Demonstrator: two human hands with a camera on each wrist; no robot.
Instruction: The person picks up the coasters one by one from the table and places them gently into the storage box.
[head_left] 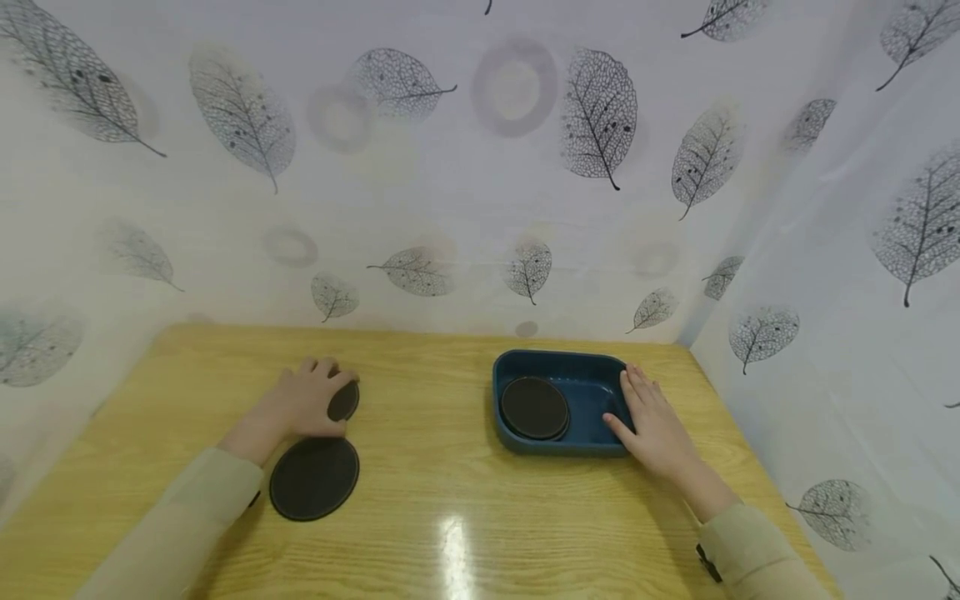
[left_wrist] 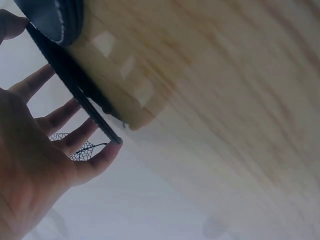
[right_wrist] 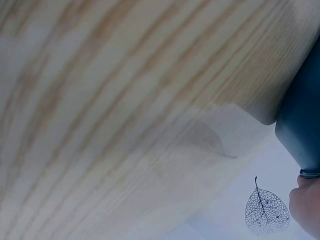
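My left hand (head_left: 311,402) holds a round black coaster (head_left: 344,402) by its edge, thumb on one side and spread fingers on the other, as the left wrist view shows. Just in front of that hand, a larger black coaster (head_left: 315,481) lies flat on the table. A dark blue rectangular tray (head_left: 570,448) stands to the right, with another black coaster (head_left: 535,407) inside at its left end. My right hand (head_left: 660,429) rests on the tray's right end, fingers fairly straight along the rim and thumb reaching over the inside. In the right wrist view, only a fingertip (right_wrist: 306,202) shows by the rim.
The wood-grain table (head_left: 427,500) carries these things, with bare surface between the left hand and the tray. A white curtain with leaf prints (head_left: 450,192) hangs behind the table's back edge and along the right side.
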